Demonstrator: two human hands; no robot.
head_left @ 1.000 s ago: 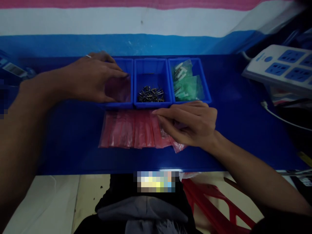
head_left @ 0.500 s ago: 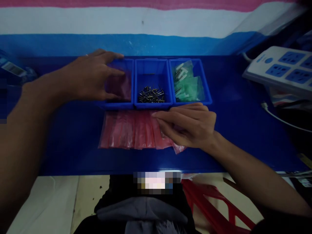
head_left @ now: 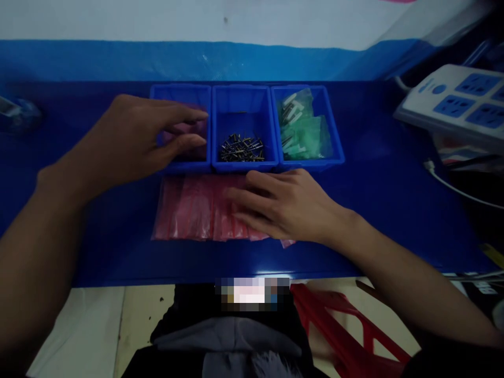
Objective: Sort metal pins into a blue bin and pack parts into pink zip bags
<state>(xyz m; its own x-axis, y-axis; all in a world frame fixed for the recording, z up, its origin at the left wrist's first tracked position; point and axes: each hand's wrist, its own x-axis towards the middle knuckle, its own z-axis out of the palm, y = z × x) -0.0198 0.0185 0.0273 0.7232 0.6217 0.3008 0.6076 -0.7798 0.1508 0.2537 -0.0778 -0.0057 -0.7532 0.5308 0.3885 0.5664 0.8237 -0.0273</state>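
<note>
Head view: nearest you, your grey hooded top (head_left: 228, 341) fills the bottom of the frame, with a red plastic stool (head_left: 338, 325) at lower right. Your right hand (head_left: 287, 205) lies nearly flat, its fingers slightly spread and holding nothing in a visible grip, on the right end of the overlapping red plastic bags (head_left: 192, 207), which sit in a row on the blue bench top (head_left: 394, 226). One bag corner (head_left: 287, 243) pokes out below that hand. Your left hand (head_left: 134, 136) reaches into the left bin (head_left: 181, 92), its fingers half-curled and apart; they are over a reddish plastic bag (head_left: 199, 126), but you cannot tell whether they have hold of it. If your right hand slides, it could drag the loose row out of line, and a careless left-hand pull could catch the bin's rim and shift all three joined-looking bins. You have two hands in view and three blue bins. The middle bin (head_left: 242, 113) holds a small heap of metal pins (head_left: 241, 148), too many to count, and the right bin (head_left: 331, 131) holds green plastic bags (head_left: 301, 131), at least two. The red bags overlap too much to count. Farther right sits one power strip (head_left: 452, 100), and a blue painted wall band (head_left: 157, 60) runs behind the bench.
</note>
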